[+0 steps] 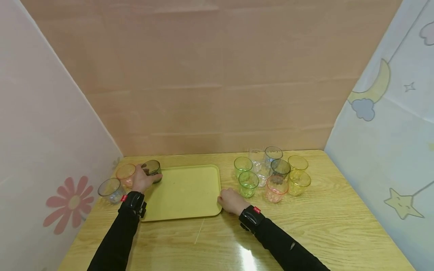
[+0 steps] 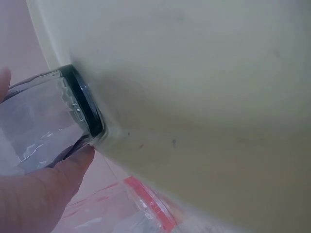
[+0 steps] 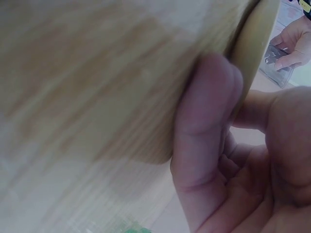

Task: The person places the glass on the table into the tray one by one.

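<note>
My left hand (image 1: 141, 181) grips a smoky grey glass (image 1: 155, 168) at the back left corner of a yellow tray (image 1: 184, 194). In the left wrist view that glass (image 2: 41, 124) has its dark end against the tray corner (image 2: 194, 77), with fingers round its side. My right hand (image 1: 233, 201) holds the tray's right edge near the front corner; the right wrist view shows the tray's rim (image 3: 253, 46) pinched between thumb and fingers. Beside my left hand stand a pink-orange glass (image 1: 125, 172) and a pale blue glass (image 1: 111, 191).
Right of the tray, several glasses stand close together: green glasses (image 1: 248, 184), clear glasses (image 1: 262, 175), a dark grey glass (image 1: 280, 167), a blue glass (image 1: 273, 153), a pink glass (image 1: 276, 188) and yellow glasses (image 1: 300, 183). Papered walls (image 1: 220, 94) bound the wooden table (image 1: 325, 210).
</note>
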Demonstrator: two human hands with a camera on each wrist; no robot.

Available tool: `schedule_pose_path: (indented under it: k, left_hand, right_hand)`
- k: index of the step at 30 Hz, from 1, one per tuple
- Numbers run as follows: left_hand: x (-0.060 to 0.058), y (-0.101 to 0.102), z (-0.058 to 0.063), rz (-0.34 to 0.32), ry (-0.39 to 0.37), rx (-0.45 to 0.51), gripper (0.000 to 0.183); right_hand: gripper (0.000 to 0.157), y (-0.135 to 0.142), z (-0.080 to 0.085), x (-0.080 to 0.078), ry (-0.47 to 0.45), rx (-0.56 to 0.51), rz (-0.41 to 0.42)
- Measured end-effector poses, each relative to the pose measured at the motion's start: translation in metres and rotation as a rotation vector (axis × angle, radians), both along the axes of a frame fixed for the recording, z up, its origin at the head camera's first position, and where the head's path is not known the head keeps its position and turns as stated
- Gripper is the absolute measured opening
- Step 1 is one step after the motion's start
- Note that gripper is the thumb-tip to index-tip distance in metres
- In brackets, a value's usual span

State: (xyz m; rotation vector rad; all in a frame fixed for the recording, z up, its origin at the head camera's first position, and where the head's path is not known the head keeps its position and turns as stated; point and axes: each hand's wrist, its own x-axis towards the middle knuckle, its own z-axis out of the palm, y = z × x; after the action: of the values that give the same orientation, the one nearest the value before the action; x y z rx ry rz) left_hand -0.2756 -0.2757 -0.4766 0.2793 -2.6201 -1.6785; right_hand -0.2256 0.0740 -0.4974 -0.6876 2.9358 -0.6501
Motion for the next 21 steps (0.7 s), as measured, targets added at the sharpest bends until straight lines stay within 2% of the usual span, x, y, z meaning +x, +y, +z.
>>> schedule_pose_path:
  k: [8, 12, 21]
  left_hand:
    - [-0.0072, -0.0016, -0.0029, 0.004, 0.009, -0.041, 0.093]
    - [-0.0072, -0.0015, -0.0039, 0.017, 0.009, -0.075, 0.097]
    - [-0.0093, -0.0003, -0.0028, 0.021, 0.008, -0.206, 0.109]
  right_hand:
    - [0.034, -0.0013, 0.0007, 0.0002, -0.015, -0.006, -0.015]
    - [0.035, -0.0012, 0.0006, -0.0002, -0.01, -0.006, -0.01]
    - [0.035, -0.0001, -0.0034, -0.0022, -0.026, 0.015, -0.022]
